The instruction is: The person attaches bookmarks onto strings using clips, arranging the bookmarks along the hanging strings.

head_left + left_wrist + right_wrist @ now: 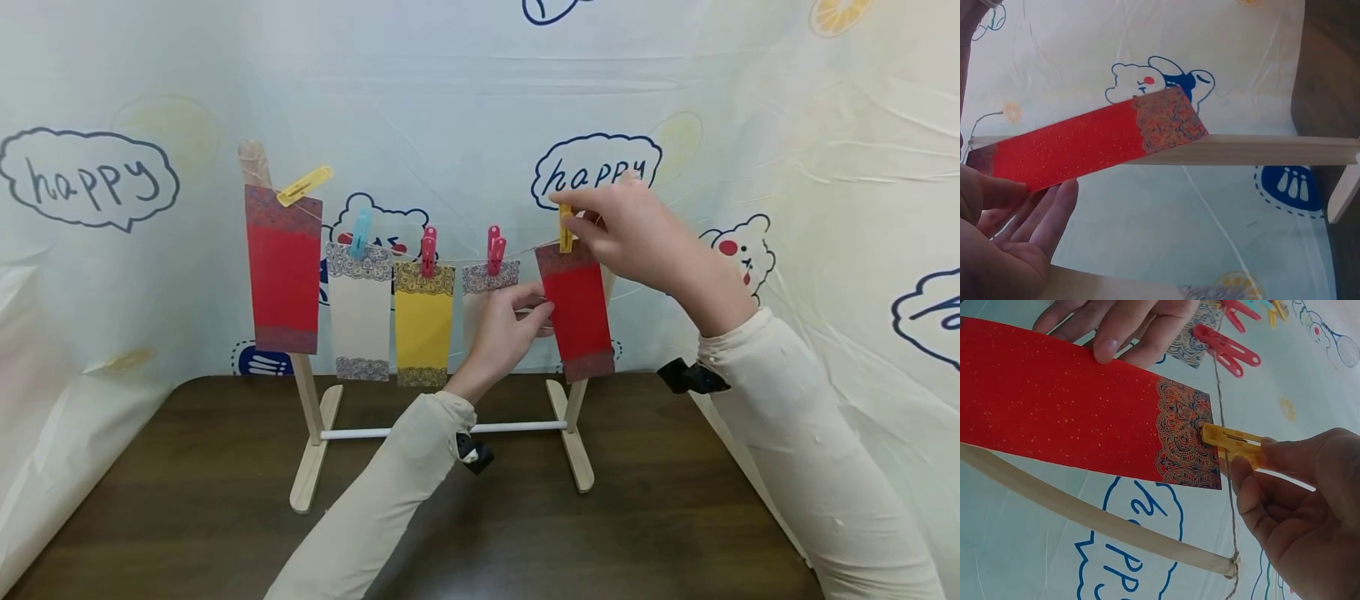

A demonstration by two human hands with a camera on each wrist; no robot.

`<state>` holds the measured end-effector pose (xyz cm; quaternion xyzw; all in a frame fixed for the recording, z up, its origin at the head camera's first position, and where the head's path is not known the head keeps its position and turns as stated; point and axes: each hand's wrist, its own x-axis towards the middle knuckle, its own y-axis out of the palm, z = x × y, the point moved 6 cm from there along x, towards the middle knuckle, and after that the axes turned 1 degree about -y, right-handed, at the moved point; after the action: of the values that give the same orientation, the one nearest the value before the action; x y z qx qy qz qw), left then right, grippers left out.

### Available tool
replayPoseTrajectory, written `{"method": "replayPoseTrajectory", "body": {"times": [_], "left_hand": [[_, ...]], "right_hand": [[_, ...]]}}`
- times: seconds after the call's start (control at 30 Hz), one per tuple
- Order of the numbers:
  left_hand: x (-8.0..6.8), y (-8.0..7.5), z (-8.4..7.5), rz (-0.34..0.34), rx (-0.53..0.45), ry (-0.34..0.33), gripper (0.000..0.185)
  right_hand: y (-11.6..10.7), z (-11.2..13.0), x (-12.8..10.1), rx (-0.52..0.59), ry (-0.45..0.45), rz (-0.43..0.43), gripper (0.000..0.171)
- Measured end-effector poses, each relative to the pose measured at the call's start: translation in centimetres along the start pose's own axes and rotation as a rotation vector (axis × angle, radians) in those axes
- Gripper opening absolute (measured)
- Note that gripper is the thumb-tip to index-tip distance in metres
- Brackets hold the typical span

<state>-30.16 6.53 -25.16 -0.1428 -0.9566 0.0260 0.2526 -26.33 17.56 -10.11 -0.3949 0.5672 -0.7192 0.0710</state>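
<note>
Between thumb and fingertips, my right hand pinches a yellow clothespin by its handles. The clothespin's tip sits over the patterned top end of a red paper card, at the twine. My left hand holds that card by its left edge, thumb in front and fingers behind. Just left, a pale card, partly hidden by the left hand, hangs from a pink clothespin. Further left hang a yellow card, a white card and another red card.
A wooden stand holds the twine, with a left post, a right foot and a white crossbar. It stands on a dark brown table. Behind it hangs a printed curtain. A second yellow clothespin clips the left red card.
</note>
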Motion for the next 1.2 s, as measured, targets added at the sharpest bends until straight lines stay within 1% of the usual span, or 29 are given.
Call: {"method": "replayPoseTrajectory", "body": {"times": [0.1,0.17,0.3,0.43,0.53,0.7,0.8,0.9,1.0,1.1,1.2], "left_hand": [[-0.1,0.1,0.4,0.019,-0.001,-0.015,0.010],[-0.1,0.1,0.4,0.023,-0.007,-0.004,0.010],[0.0,0.0,0.1,0.019,-0.021,0.024,0.011],[-0.1,0.1,0.0,0.030,-0.031,0.017,0.011],[-0.2,0.2,0.0,0.038,-0.043,0.017,0.011],[-0.2,0.3,-0.1,0.047,-0.067,0.028,0.010],[-0.3,0.2,0.0,0.047,-0.067,0.020,0.010],[-0.5,0.1,0.3,0.051,-0.031,0.001,0.014],[-1.2,0.2,0.8,0.068,0.047,-0.033,0.023],[-2.4,0.2,1.6,0.088,0.125,-0.068,0.032],[-3.7,-0.1,2.5,0.086,0.181,-0.094,0.039]], "right_hand": [[0.2,0.0,-0.2,-0.003,0.017,0.013,0.037],[0.2,0.0,-0.3,-0.005,0.020,0.008,0.036],[0.2,0.0,-0.3,0.002,-0.005,-0.037,0.034],[0.2,-0.1,-0.3,0.011,-0.022,-0.072,0.035],[0.4,-0.2,-0.4,0.011,-0.007,-0.067,0.035],[0.6,-0.1,-0.4,-0.004,-0.008,-0.063,0.035],[0.8,-0.2,-0.3,0.002,-0.001,-0.051,0.036],[1.0,-0.3,-0.4,0.008,0.007,-0.042,0.038],[1.2,-0.3,-0.7,0.008,0.000,-0.059,0.041],[1.3,-0.1,-1.1,0.024,-0.026,-0.095,0.045],[1.3,0.3,-1.5,0.038,-0.052,-0.139,0.048]]}}
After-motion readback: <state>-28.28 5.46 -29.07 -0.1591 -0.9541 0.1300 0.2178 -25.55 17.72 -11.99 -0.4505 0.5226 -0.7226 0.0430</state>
